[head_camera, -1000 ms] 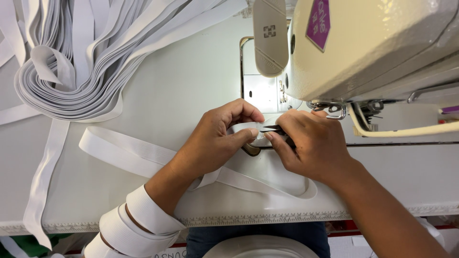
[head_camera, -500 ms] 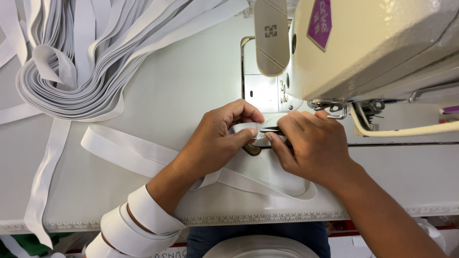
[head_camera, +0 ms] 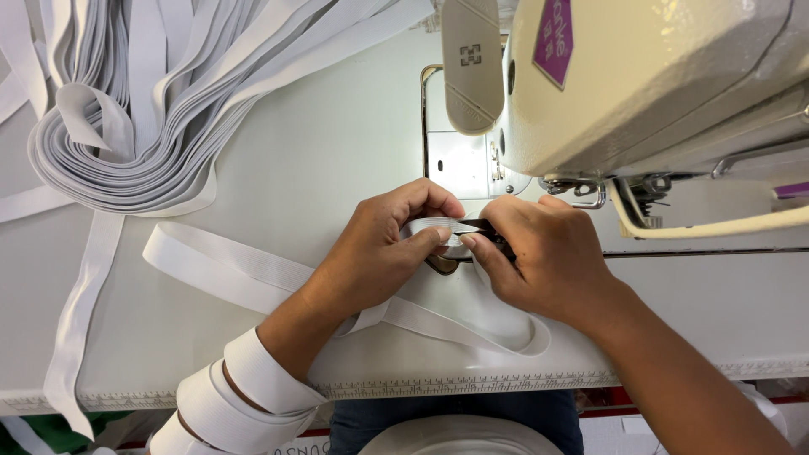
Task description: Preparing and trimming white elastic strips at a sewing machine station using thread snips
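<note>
The left hand (head_camera: 383,253) in the head view pinches the folded end of a wide white elastic band (head_camera: 438,229) between thumb and forefinger, knuckles arched, wrist resting on the pale grey sewing table (head_camera: 320,143). The right hand (head_camera: 543,257) meets it from the other side, fingertips closed on the same fold, with a small dark tool under the fingers that I cannot make out. The fold sits just in front of the cream sewing machine (head_camera: 657,76), near its lit needle area, probably so both layers line up. The band's loop trails over the table edge, and more loops wrap the left forearm (head_camera: 244,388). A large pile of grey-white elastic strips (head_camera: 126,109) lies well apart at the far left
</note>
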